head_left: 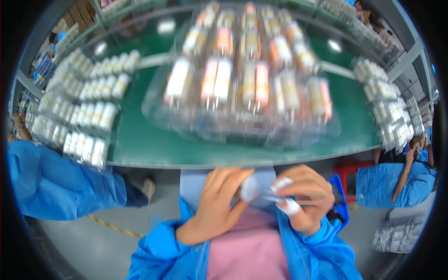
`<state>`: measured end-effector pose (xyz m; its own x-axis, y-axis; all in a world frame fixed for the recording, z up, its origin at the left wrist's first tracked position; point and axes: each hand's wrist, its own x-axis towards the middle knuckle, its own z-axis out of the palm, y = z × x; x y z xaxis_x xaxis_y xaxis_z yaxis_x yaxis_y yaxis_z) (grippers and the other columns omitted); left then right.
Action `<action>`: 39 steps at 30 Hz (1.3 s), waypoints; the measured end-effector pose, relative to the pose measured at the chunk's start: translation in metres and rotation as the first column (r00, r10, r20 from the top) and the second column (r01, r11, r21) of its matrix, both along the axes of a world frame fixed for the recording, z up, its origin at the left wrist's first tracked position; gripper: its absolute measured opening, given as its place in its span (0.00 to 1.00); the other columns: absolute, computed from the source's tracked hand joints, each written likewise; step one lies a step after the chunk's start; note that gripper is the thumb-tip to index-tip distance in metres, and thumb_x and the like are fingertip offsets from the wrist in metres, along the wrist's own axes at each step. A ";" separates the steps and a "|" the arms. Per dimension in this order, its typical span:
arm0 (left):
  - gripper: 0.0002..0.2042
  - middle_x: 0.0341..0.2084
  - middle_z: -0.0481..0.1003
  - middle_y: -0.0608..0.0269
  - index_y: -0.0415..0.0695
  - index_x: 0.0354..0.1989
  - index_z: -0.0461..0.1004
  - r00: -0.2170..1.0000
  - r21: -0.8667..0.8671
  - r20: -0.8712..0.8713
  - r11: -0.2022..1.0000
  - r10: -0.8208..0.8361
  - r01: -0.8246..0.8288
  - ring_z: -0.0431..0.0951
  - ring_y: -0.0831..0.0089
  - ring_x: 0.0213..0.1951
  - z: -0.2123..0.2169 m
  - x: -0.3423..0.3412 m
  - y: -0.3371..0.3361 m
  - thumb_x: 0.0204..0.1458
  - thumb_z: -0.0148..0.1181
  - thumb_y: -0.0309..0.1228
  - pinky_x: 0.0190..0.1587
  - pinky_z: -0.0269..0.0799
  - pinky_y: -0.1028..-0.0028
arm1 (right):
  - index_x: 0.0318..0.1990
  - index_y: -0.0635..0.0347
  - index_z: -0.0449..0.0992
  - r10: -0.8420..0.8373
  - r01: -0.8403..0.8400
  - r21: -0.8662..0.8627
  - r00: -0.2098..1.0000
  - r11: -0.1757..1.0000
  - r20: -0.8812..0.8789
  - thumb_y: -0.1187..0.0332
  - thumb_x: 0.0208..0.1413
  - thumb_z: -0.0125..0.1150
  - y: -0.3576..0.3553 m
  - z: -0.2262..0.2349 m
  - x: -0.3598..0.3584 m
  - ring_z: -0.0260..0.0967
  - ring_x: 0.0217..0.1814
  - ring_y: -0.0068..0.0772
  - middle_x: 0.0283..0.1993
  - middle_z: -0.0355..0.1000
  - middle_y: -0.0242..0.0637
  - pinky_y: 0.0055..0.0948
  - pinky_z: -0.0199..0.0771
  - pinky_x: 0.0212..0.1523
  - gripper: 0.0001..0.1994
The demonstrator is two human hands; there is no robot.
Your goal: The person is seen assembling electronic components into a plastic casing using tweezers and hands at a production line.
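Note:
My left hand (217, 198) is closed around a small whitish cylinder (250, 188), its round end turned toward my right hand. My right hand (308, 193), with white tape on the thumb and a finger, grips a thin metal tool (271, 198) that looks like tweezers, though motion smears it. The tool's tip points at the cylinder; whether they touch I cannot tell. Both hands are in front of my body, just off the near table edge. Beyond them is a clear plastic tray (205, 125) bearing rows of white, pink and beige cylinders (216, 80) with yellowish bands.
The green table (128, 144) curves before me. More white cylinders stand in rows at the left (100, 114) and right (389, 109). People in blue smocks are at the left (65, 179) and right (387, 182). A red stool (345, 175) and a blue bin (343, 205) stand at the right.

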<state>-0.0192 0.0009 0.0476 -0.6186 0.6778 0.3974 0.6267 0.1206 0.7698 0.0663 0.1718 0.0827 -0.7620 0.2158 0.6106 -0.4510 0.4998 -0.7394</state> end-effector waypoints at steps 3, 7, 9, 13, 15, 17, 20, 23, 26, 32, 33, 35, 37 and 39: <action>0.24 0.37 0.75 0.56 0.36 0.45 0.71 0.999 0.021 -0.036 0.999 0.040 -0.039 0.73 0.62 0.39 0.031 -0.013 -0.013 0.35 0.68 0.23 0.43 0.67 0.69 | 0.27 0.64 0.75 -0.269 0.200 -0.242 0.916 0.950 -0.298 0.62 0.45 0.68 0.024 0.008 0.000 0.73 0.30 0.38 0.26 0.74 0.42 0.32 0.73 0.30 0.13; 0.29 0.36 0.75 0.56 0.37 0.54 0.62 0.996 0.085 0.079 0.996 0.029 -0.036 0.72 0.78 0.33 0.078 -0.036 -0.031 0.42 0.67 0.28 0.37 0.68 0.79 | 0.34 0.66 0.71 -0.481 0.235 -0.582 0.818 0.778 -0.314 0.63 0.57 0.58 0.094 -0.009 -0.001 0.69 0.34 0.31 0.33 0.71 0.39 0.26 0.69 0.38 0.12; 0.34 0.35 0.73 0.58 0.38 0.59 0.53 0.999 0.111 -0.031 0.994 0.016 -0.012 0.71 0.81 0.26 0.106 -0.063 -0.016 0.45 0.65 0.30 0.31 0.66 0.82 | 0.35 0.66 0.72 -0.539 0.301 -0.626 0.811 0.719 -0.230 0.66 0.57 0.57 0.120 -0.029 -0.005 0.69 0.34 0.28 0.33 0.71 0.37 0.24 0.69 0.38 0.10; 0.16 0.26 0.70 0.67 0.40 0.48 0.66 0.979 -0.023 -0.199 0.999 0.041 -0.047 0.70 0.83 0.24 0.146 -0.148 0.032 0.52 0.58 0.29 0.29 0.65 0.81 | 0.34 0.66 0.73 -0.546 0.405 -0.663 0.837 0.630 -0.008 0.71 0.57 0.56 0.144 -0.070 -0.017 0.68 0.33 0.22 0.33 0.71 0.36 0.22 0.68 0.37 0.06; 0.11 0.23 0.71 0.69 0.40 0.43 0.68 0.999 -0.138 0.008 0.989 0.051 -0.050 0.69 0.85 0.23 0.153 -0.196 0.069 0.55 0.56 0.31 0.28 0.63 0.79 | 0.34 0.67 0.73 -0.558 0.447 -0.627 0.829 0.638 0.024 0.72 0.55 0.57 0.146 -0.070 -0.017 0.68 0.33 0.23 0.32 0.71 0.36 0.21 0.68 0.37 0.05; 0.16 0.22 0.72 0.64 0.38 0.39 0.70 0.989 -0.195 -0.026 0.969 0.147 -0.150 0.71 0.79 0.23 0.162 -0.233 0.099 0.51 0.61 0.38 0.27 0.67 0.76 | 0.34 0.67 0.73 -0.516 0.408 -0.633 0.856 0.657 0.017 0.73 0.55 0.58 0.145 -0.071 -0.015 0.67 0.33 0.23 0.32 0.71 0.36 0.21 0.68 0.37 0.05; 0.21 0.26 0.76 0.53 0.36 0.36 0.72 0.964 -0.295 -0.134 0.920 0.229 -0.259 0.78 0.65 0.29 0.153 -0.292 0.135 0.46 0.64 0.44 0.31 0.72 0.68 | 0.34 0.67 0.72 -0.482 0.388 -0.628 0.876 0.675 0.023 0.75 0.54 0.57 0.142 -0.071 -0.015 0.69 0.34 0.25 0.32 0.71 0.37 0.22 0.70 0.39 0.04; 0.23 0.31 0.77 0.49 0.36 0.37 0.73 0.908 -0.378 -0.352 0.852 0.229 -0.362 0.78 0.55 0.37 0.145 -0.333 0.177 0.46 0.62 0.47 0.38 0.72 0.63 | 0.35 0.68 0.72 -0.485 0.398 -0.636 0.873 0.661 0.043 0.77 0.52 0.58 0.142 -0.072 -0.013 0.71 0.35 0.26 0.33 0.71 0.38 0.24 0.71 0.39 0.04; 0.22 0.37 0.76 0.47 0.38 0.40 0.74 0.820 -0.403 -0.496 0.761 0.284 -0.508 0.76 0.57 0.42 0.134 -0.352 0.208 0.50 0.59 0.47 0.43 0.70 0.63 | 0.35 0.68 0.72 -0.484 0.412 -0.625 0.873 0.663 0.063 0.77 0.52 0.58 0.141 -0.068 -0.011 0.71 0.35 0.27 0.33 0.71 0.39 0.24 0.72 0.39 0.05; 0.21 0.43 0.74 0.50 0.46 0.42 0.77 0.767 -0.562 -0.621 0.589 0.162 -0.580 0.72 0.56 0.48 0.113 -0.362 0.218 0.55 0.47 0.50 0.49 0.65 0.57 | 0.36 0.68 0.72 -0.482 0.405 -0.631 0.875 0.662 0.055 0.77 0.51 0.60 0.142 -0.070 -0.009 0.72 0.35 0.28 0.34 0.70 0.39 0.23 0.72 0.38 0.06; 0.21 0.44 0.73 0.50 0.46 0.43 0.77 0.759 -0.509 -0.624 0.640 0.186 -0.576 0.71 0.55 0.49 0.110 -0.359 0.221 0.55 0.47 0.50 0.50 0.64 0.57 | 0.36 0.68 0.72 -0.485 0.402 -0.626 0.873 0.668 0.043 0.77 0.51 0.60 0.142 -0.071 -0.010 0.72 0.35 0.28 0.34 0.70 0.39 0.24 0.72 0.39 0.06; 0.21 0.46 0.72 0.51 0.48 0.46 0.76 0.737 -0.381 -0.629 0.729 0.247 -0.569 0.69 0.54 0.51 0.107 -0.351 0.225 0.54 0.48 0.49 0.52 0.61 0.55 | 0.36 0.68 0.72 -0.498 0.418 -0.596 0.867 0.685 0.036 0.76 0.51 0.60 0.144 -0.073 -0.011 0.72 0.34 0.28 0.34 0.70 0.40 0.23 0.73 0.37 0.06; 0.21 0.46 0.72 0.53 0.48 0.48 0.74 0.752 -0.426 -0.640 0.740 0.159 -0.520 0.67 0.53 0.52 0.099 -0.339 0.235 0.52 0.51 0.49 0.52 0.60 0.55 | 0.36 0.68 0.72 -0.492 0.425 -0.597 0.868 0.680 0.058 0.76 0.51 0.59 0.144 -0.070 -0.013 0.72 0.33 0.27 0.35 0.70 0.40 0.22 0.73 0.35 0.06; 0.22 0.45 0.72 0.55 0.49 0.49 0.71 0.778 -0.454 -0.619 0.759 0.107 -0.466 0.66 0.52 0.52 0.102 -0.333 0.238 0.50 0.54 0.48 0.52 0.59 0.54 | 0.37 0.68 0.72 -0.467 0.425 -0.629 0.878 0.651 0.109 0.76 0.52 0.59 0.139 -0.058 -0.014 0.72 0.31 0.27 0.35 0.70 0.41 0.20 0.73 0.32 0.07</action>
